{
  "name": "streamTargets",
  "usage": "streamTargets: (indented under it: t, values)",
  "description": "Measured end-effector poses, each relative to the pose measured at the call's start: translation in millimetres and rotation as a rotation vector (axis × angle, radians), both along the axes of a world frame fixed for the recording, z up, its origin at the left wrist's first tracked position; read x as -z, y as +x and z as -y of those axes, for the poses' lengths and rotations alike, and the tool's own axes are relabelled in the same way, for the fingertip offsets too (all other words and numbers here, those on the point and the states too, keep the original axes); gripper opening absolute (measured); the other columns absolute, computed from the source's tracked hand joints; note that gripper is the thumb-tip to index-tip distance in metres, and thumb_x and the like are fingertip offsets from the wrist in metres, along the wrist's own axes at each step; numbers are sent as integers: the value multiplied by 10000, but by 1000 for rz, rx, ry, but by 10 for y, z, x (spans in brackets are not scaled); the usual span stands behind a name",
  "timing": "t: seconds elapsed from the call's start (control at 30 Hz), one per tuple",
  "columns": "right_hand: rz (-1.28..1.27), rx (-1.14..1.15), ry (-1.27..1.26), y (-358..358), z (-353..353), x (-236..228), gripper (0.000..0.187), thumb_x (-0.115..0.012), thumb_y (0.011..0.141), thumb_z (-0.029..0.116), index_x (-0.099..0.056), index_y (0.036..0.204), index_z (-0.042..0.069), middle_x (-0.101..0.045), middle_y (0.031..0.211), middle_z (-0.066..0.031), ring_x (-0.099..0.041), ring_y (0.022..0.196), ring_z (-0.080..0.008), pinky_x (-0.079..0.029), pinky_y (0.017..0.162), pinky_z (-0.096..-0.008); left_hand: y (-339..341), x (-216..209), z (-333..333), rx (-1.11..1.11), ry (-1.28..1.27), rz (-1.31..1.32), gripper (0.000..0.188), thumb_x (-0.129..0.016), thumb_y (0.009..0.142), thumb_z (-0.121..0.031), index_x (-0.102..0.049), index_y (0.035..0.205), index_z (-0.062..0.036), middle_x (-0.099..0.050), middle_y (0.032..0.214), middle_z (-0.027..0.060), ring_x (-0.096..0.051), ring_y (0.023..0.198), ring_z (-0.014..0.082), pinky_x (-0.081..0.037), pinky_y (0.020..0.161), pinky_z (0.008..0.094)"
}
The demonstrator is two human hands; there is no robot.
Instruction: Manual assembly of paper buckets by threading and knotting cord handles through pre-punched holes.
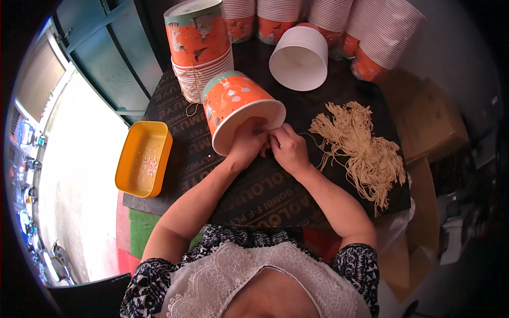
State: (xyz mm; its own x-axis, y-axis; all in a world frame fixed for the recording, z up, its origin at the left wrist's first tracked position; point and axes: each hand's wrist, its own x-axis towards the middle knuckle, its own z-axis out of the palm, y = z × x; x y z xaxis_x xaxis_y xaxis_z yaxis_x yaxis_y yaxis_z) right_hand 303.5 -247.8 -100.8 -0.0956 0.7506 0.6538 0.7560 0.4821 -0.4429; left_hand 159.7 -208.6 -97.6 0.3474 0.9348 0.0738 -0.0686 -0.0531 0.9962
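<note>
An orange paper bucket (238, 96) with a green base band lies tipped on the dark table, its white mouth turned toward me. My left hand (248, 142) reaches into that mouth, fingers closed at the right side of the rim. Against its fingertips, my right hand (289, 149) pinches a thin beige cord at the rim; the fingers hide most of it. A loose strand curves between this hand and a tangled bundle of beige cords (363, 151) on the right. Between the two hands, the exact grip on the rim is hidden.
A yellow tub (165, 153) with small pale bits inside stands at left. Behind the bucket rise nested orange buckets (199, 45) with cord hanging from them. A white bucket (299, 58) lies on its side; several wrapped stacks (382, 40) line the back. Cardboard (429, 119) sits at right.
</note>
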Motion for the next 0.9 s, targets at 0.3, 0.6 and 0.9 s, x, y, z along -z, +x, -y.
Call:
streamTargets:
  t: [0.3, 0.6, 0.9]
  values:
    - [-91, -32, -44, 41, -51, 59, 58, -609, 823, 67, -596, 876, 50, -585, 879, -130, -608, 761, -369, -495, 624, -453, 18, 94, -1, -124, 435, -259, 314, -566, 778, 41, -565, 1092, 31, -636, 910, 176, -635, 801, 249, -513, 692, 334]
    - [-81, -28, -145, 29, -45, 22, 71, -578, 844, 73, -592, 913, 60, -578, 903, -142, -605, 798, -384, -493, 639, -467, 46, 157, -32, -193, 552, -281, 295, -569, 750, 61, -581, 1042, 15, -619, 907, 197, -622, 842, 318, -503, 737, 377]
    - [-158, -27, -280, 52, -73, 54, 129, -592, 838, 87, -622, 963, 78, -609, 960, -142, -606, 859, -382, -492, 703, -459, -42, 84, -66, -179, 474, -438, 236, -641, 788, 3, -557, 1008, 19, -614, 880, 174, -636, 794, 278, -517, 680, 361]
